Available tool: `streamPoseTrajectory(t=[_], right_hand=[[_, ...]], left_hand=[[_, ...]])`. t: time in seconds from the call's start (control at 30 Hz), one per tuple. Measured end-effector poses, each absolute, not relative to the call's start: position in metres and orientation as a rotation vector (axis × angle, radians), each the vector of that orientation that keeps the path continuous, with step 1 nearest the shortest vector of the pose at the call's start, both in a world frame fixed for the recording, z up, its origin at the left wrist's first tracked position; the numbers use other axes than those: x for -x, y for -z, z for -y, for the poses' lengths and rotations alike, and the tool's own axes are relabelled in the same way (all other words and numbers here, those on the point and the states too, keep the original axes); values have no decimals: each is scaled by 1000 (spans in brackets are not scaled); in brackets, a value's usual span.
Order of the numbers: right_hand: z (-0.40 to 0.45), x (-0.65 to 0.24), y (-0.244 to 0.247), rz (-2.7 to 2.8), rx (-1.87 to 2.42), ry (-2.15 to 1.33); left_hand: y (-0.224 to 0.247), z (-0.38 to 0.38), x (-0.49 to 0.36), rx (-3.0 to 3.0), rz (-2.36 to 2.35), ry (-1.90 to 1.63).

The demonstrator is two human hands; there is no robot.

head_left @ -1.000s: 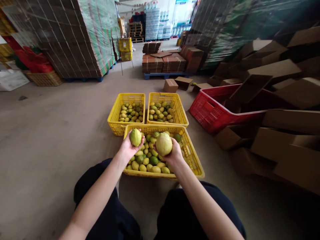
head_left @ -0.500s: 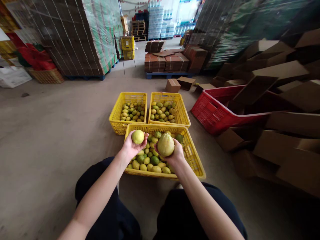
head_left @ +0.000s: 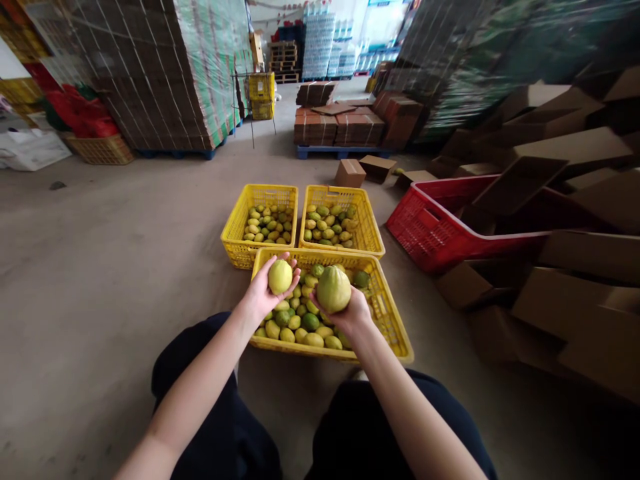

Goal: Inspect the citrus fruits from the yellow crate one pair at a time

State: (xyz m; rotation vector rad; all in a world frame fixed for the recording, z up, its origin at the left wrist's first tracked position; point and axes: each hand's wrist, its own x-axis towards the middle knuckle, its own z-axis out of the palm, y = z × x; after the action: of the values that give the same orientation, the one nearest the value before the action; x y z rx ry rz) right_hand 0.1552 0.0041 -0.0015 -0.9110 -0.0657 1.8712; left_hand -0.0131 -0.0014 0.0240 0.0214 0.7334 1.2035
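Observation:
My left hand (head_left: 260,288), palm up with the fingers loosely curled, holds a yellow lemon (head_left: 281,277). In my right hand (head_left: 354,312) sits a much larger, yellow-green lemon (head_left: 333,289) with ridges near its top; the fingers wrap its side and underside, partly hidden. Both hands are above a yellow plastic crate (head_left: 393,313), apart from each other. Inside that crate lie many yellow and green lemons (head_left: 313,339), some hidden by my hands and arms.
Behind stand two more yellow crates (head_left: 233,233) (head_left: 373,233) of lemons. A red crate (head_left: 425,233) and a heap of cardboard boxes (head_left: 565,293) are at right. Flattened cartons (head_left: 360,127) on a blue pallet and a wrapped stack (head_left: 145,73) stand farther back.
The lemon in my left hand has turned from lying to more upright, and the fingers have shifted around it. The large lemon has tilted slightly more upright. The view has shifted a little.

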Motion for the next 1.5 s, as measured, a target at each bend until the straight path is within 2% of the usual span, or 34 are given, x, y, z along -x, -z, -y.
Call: streamPoseTrajectory(t=[0.17, 0.37, 0.83, 1.0, 1.13, 1.3, 1.37, 1.5], right_hand=[[-1, -156, -10, 51, 924, -1904], [0, -159, -9, 51, 770, -1923], [-3, -161, -3, 67, 812, -1957], [-1, -157, -4, 282, 927, -1933], [2, -154, 0, 708, 1106, -1577], [4, -158, 7, 1374, 1185, -573], [5, -158, 8, 1505, 1132, -287], [8, -155, 7, 1576, 1060, -77]], left_hand=[[-19, 0, 15, 14, -712, -1337], [-22, 2, 15, 16, -709, -1290], [-28, 3, 10, -57, -715, -1168], [-26, 3, 10, -180, -749, -1205], [-20, 6, 10, -506, -878, -1214], [-14, 12, 11, -1429, -1228, -1535], [-15, 15, 11, -1797, -1288, -1578], [-19, 18, 11, -2172, -1231, -1624]])
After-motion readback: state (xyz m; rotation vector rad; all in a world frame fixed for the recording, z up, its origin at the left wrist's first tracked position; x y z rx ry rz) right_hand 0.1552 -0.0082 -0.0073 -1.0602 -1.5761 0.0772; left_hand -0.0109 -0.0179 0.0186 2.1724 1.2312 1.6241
